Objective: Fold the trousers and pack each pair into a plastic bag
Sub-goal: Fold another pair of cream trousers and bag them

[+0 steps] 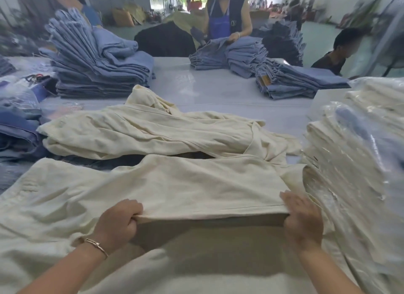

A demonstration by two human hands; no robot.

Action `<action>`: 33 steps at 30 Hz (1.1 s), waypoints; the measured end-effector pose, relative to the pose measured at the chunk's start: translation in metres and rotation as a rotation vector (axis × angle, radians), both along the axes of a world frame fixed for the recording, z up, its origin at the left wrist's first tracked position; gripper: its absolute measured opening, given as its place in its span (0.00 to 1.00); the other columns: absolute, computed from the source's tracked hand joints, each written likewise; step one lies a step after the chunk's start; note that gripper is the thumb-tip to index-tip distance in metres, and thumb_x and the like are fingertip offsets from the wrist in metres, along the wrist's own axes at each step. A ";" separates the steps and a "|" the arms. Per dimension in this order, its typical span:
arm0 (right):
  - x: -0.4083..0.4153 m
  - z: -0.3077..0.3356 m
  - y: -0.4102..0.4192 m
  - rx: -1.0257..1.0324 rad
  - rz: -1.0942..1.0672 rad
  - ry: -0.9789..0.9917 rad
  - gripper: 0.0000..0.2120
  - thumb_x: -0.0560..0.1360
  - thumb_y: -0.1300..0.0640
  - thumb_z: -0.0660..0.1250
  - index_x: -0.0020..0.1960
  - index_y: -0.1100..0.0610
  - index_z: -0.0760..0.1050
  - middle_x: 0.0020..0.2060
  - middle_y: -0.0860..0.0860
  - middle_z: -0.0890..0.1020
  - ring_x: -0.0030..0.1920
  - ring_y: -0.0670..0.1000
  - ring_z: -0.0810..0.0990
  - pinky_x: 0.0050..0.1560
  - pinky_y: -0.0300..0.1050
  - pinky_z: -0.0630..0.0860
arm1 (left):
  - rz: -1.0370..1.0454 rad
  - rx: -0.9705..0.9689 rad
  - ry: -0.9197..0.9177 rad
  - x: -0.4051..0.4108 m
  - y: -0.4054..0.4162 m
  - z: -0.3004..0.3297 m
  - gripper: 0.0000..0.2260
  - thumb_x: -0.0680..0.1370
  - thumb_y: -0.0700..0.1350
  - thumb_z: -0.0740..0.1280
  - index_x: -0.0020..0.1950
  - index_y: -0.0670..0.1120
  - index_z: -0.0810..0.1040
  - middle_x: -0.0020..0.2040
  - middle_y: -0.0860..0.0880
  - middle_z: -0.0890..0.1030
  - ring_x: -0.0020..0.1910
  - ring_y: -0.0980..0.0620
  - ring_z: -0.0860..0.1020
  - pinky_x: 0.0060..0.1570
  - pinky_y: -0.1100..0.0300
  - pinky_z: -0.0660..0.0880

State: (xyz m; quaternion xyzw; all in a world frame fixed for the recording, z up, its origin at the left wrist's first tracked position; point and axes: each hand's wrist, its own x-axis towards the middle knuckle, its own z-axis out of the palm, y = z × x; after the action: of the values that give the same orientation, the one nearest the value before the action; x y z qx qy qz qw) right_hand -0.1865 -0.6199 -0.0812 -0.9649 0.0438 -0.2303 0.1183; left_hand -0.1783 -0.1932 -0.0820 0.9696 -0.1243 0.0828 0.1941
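Note:
A pair of cream trousers lies spread across the near part of the table, its near edge lifted off the cloth below. My left hand grips that raised edge with curled fingers. My right hand holds the same edge at its right corner, fingers over the top and thumb under it. More cream trousers lie loose and crumpled just beyond. At the right stands a stack of cream trousers in clear plastic bags.
Piles of folded blue jeans stand at the back left, back right and left edge. A person in a blue apron handles jeans across the white table. Another person sits at the far right.

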 end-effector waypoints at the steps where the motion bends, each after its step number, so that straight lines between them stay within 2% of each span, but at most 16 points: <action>1: -0.006 -0.002 -0.001 -0.008 -0.006 0.057 0.25 0.57 0.69 0.57 0.50 0.64 0.83 0.49 0.60 0.84 0.47 0.63 0.83 0.51 0.61 0.76 | -0.016 0.015 0.121 -0.010 -0.001 -0.004 0.04 0.62 0.41 0.59 0.32 0.50 0.70 0.32 0.55 0.72 0.37 0.54 0.69 0.34 0.63 0.66; 3: -0.016 -0.003 0.006 -0.090 -0.059 0.271 0.26 0.68 0.67 0.58 0.62 0.53 0.78 0.63 0.52 0.78 0.63 0.56 0.75 0.62 0.53 0.67 | -0.043 0.096 0.304 -0.029 -0.001 -0.015 0.03 0.68 0.47 0.61 0.36 0.55 0.70 0.38 0.58 0.75 0.43 0.56 0.74 0.41 0.65 0.68; 5: -0.027 0.002 0.020 -0.090 -0.050 0.357 0.30 0.73 0.62 0.57 0.73 0.44 0.64 0.73 0.45 0.64 0.74 0.50 0.60 0.70 0.48 0.57 | -0.033 0.082 0.348 -0.041 -0.002 -0.021 0.06 0.72 0.49 0.64 0.39 0.60 0.71 0.44 0.60 0.77 0.48 0.60 0.75 0.48 0.67 0.69; 6: -0.030 0.005 0.030 -0.060 -0.004 0.354 0.32 0.72 0.63 0.57 0.74 0.45 0.62 0.74 0.47 0.62 0.75 0.50 0.59 0.71 0.49 0.57 | -0.013 0.039 0.348 -0.045 -0.002 -0.019 0.07 0.74 0.49 0.65 0.40 0.61 0.71 0.45 0.61 0.78 0.48 0.61 0.75 0.49 0.69 0.68; 8: -0.032 0.009 0.052 -0.068 0.105 0.288 0.34 0.65 0.68 0.60 0.70 0.53 0.71 0.70 0.54 0.70 0.71 0.56 0.68 0.69 0.54 0.64 | 0.043 -0.023 0.315 -0.051 0.001 -0.011 0.08 0.74 0.48 0.67 0.41 0.62 0.72 0.43 0.62 0.78 0.46 0.63 0.75 0.47 0.72 0.67; 11: -0.037 0.014 0.089 -0.073 0.295 0.320 0.36 0.62 0.69 0.68 0.69 0.54 0.72 0.69 0.53 0.71 0.69 0.56 0.70 0.67 0.51 0.68 | 0.145 -0.104 0.169 -0.061 0.016 0.006 0.06 0.73 0.48 0.65 0.40 0.60 0.73 0.41 0.61 0.77 0.43 0.61 0.75 0.43 0.67 0.69; 14: -0.043 0.010 0.117 -0.084 0.365 0.378 0.37 0.49 0.66 0.76 0.59 0.56 0.79 0.59 0.56 0.80 0.57 0.60 0.80 0.53 0.52 0.78 | 0.341 -0.199 0.100 -0.057 0.056 0.023 0.10 0.74 0.41 0.66 0.39 0.57 0.76 0.40 0.59 0.78 0.38 0.61 0.75 0.39 0.67 0.67; 16: -0.044 0.004 0.135 -0.113 0.330 0.423 0.36 0.58 0.62 0.73 0.66 0.55 0.74 0.67 0.57 0.73 0.66 0.60 0.73 0.62 0.51 0.73 | 0.519 -0.250 0.115 -0.052 0.094 0.030 0.10 0.75 0.40 0.66 0.40 0.55 0.78 0.43 0.54 0.78 0.40 0.54 0.77 0.42 0.61 0.70; 18: -0.039 0.002 0.160 -0.125 0.344 0.429 0.35 0.70 0.55 0.65 0.75 0.49 0.58 0.76 0.52 0.56 0.75 0.55 0.56 0.72 0.45 0.58 | 0.652 -0.274 0.129 -0.052 0.134 0.033 0.08 0.75 0.40 0.66 0.42 0.52 0.80 0.48 0.49 0.79 0.45 0.49 0.77 0.46 0.58 0.71; 19: -0.035 0.002 0.173 -0.083 0.358 0.401 0.35 0.72 0.53 0.63 0.77 0.48 0.54 0.77 0.51 0.53 0.76 0.54 0.53 0.74 0.44 0.54 | 0.690 -0.280 0.134 -0.053 0.152 0.034 0.07 0.76 0.40 0.66 0.42 0.51 0.81 0.49 0.49 0.79 0.46 0.49 0.77 0.46 0.58 0.71; 20: -0.031 0.008 0.189 -0.079 0.373 0.404 0.36 0.71 0.53 0.64 0.77 0.50 0.55 0.76 0.52 0.54 0.75 0.54 0.54 0.74 0.45 0.54 | 0.715 -0.278 0.137 -0.055 0.170 0.034 0.08 0.76 0.41 0.66 0.42 0.51 0.81 0.50 0.49 0.79 0.46 0.50 0.77 0.46 0.59 0.71; 21: -0.025 0.014 0.208 -0.101 0.405 0.397 0.37 0.68 0.56 0.68 0.75 0.54 0.61 0.75 0.55 0.60 0.73 0.57 0.60 0.72 0.48 0.61 | 0.733 -0.274 0.139 -0.055 0.188 0.035 0.08 0.76 0.41 0.65 0.42 0.52 0.81 0.50 0.50 0.79 0.46 0.50 0.76 0.45 0.59 0.70; 23: -0.014 0.024 0.249 -0.045 0.486 0.340 0.35 0.56 0.65 0.76 0.64 0.62 0.75 0.64 0.60 0.76 0.61 0.63 0.76 0.56 0.56 0.76 | 0.766 -0.274 0.146 -0.053 0.220 0.036 0.09 0.76 0.41 0.64 0.42 0.54 0.80 0.50 0.51 0.79 0.46 0.52 0.76 0.44 0.59 0.69; 25: -0.002 0.029 0.297 -0.017 0.544 0.256 0.34 0.52 0.69 0.78 0.58 0.63 0.79 0.58 0.60 0.80 0.55 0.63 0.80 0.48 0.56 0.79 | 0.776 -0.270 0.154 -0.045 0.249 0.037 0.09 0.76 0.41 0.63 0.42 0.54 0.79 0.50 0.51 0.79 0.46 0.53 0.75 0.44 0.59 0.69; 28: 0.019 0.034 0.367 0.005 0.603 0.209 0.31 0.59 0.66 0.77 0.62 0.61 0.77 0.62 0.58 0.78 0.60 0.60 0.78 0.55 0.55 0.77 | 0.709 -0.242 0.162 -0.020 0.290 0.037 0.07 0.76 0.42 0.64 0.47 0.52 0.80 0.52 0.51 0.80 0.50 0.52 0.75 0.47 0.58 0.70; 33: 0.073 0.026 0.431 0.015 0.520 0.163 0.23 0.73 0.59 0.70 0.67 0.59 0.73 0.68 0.55 0.74 0.68 0.57 0.72 0.65 0.54 0.69 | 0.504 -0.148 0.164 0.048 0.334 0.027 0.10 0.78 0.46 0.64 0.59 0.51 0.78 0.58 0.53 0.77 0.63 0.51 0.71 0.62 0.57 0.67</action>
State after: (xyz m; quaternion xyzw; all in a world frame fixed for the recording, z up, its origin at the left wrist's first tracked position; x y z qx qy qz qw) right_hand -0.1132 -0.1893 -0.0556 -0.9582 -0.1943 -0.1133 0.1766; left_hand -0.1307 0.1408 -0.0548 0.9565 0.1435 0.0588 0.2470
